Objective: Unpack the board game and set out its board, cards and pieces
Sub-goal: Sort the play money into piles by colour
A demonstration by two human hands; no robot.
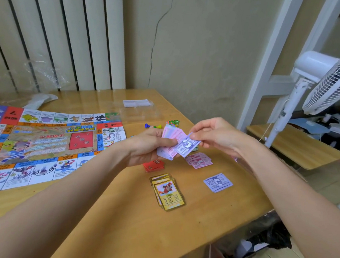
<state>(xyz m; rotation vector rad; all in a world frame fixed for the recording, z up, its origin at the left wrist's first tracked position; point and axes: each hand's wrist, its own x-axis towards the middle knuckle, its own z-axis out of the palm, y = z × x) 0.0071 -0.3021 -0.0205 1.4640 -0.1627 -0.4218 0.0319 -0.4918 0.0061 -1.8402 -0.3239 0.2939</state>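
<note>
The game board (37, 146) lies unfolded on the left of the wooden table (126, 218). My left hand (148, 147) grips a wad of play money (171, 137) above the table. My right hand (216, 136) pinches a purple note (187, 146) at the front of that wad. On the table lie a pink note pile (200, 161), a purple note pile (218, 182), a red card stack (153, 165) and a yellow picture card stack (168, 191). Coloured pawns (153, 126) and green pieces (173, 122) sit behind the hands.
A clear plastic tray (141, 111) with a white slip sits at the table's far side. Crumpled wrap (45, 71) leans on the radiator. A white standing fan (321, 81) and a low bench (295, 146) are to the right. A box of clutter (257, 247) sits under the table edge.
</note>
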